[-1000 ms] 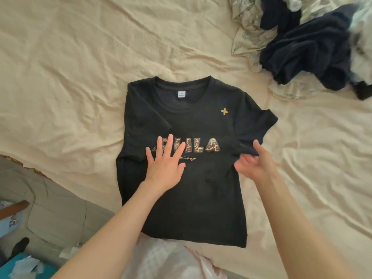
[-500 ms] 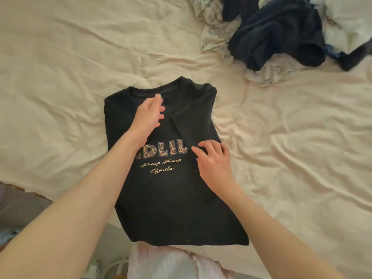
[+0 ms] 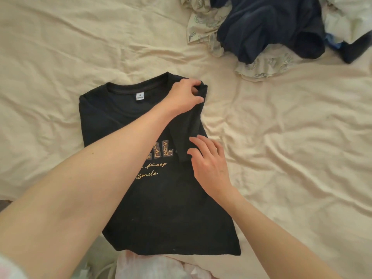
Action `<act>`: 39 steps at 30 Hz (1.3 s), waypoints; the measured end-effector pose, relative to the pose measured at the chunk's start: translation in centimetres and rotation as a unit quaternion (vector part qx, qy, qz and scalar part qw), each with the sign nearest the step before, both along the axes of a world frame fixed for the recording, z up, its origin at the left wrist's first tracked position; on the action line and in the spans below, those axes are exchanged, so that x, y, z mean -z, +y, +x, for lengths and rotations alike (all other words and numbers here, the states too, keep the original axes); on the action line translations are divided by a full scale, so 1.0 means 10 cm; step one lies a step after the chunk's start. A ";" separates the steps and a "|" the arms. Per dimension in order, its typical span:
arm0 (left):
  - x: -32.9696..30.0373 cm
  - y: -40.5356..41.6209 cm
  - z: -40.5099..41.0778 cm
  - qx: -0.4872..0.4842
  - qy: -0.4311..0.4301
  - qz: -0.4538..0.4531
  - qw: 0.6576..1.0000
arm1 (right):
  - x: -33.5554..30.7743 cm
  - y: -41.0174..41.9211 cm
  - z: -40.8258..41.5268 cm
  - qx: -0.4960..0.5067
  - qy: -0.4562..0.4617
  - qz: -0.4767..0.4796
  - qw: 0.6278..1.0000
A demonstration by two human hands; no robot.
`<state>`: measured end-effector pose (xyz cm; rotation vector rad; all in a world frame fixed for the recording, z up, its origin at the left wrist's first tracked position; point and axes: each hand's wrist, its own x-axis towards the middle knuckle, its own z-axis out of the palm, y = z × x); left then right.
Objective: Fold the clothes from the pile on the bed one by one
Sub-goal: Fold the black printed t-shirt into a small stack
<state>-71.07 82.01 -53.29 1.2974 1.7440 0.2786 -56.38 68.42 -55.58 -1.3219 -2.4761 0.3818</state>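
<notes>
One garment is in hand: the black cotton T-shirt with gold lettering [image 3: 161, 208], spread near the bed's [image 3: 60, 57] front edge. Its folded-in shoulder is pinched by the left hand [image 3: 186, 95]; the sleeve is pressed by the right hand's [image 3: 211, 168] loosely spread fingers. Smoothing, then a bottom-to-collar fold, is judged next.

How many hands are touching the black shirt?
2. The left hand pinches the black shirt at its top right corner, near the collar. The right hand rests with straight fingers on the folded-in sleeve beside the leopard-print letters.
</notes>
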 end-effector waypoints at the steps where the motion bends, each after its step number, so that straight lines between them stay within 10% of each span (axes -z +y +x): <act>1: 0.03 0.02 0.00 -0.005 -0.014 -0.007 1.000 | 0.00 0.00 0.02 -0.007 0.009 0.005 1.000; 7: 0.11 -0.07 -0.13 -0.063 -0.119 -0.013 0.991 | -0.02 0.02 0.18 -0.025 -0.033 -0.057 0.997; 16: 0.06 -0.67 -0.23 0.002 0.126 0.093 0.988 | -0.09 -0.31 0.29 -0.082 -0.149 -0.109 0.979; 23: -0.10 -1.07 -0.57 -0.102 0.196 0.145 0.964 | -0.24 -0.58 0.45 0.016 -0.058 -0.204 0.977; 29: -0.15 -2.20 -0.93 -0.260 0.195 0.069 0.943 | -0.37 -0.78 0.66 0.322 0.063 -0.414 0.849; 39: 0.02 -3.38 -1.17 -0.439 -0.030 -0.091 0.893 | -0.32 -1.14 0.81 0.370 0.057 -0.514 0.772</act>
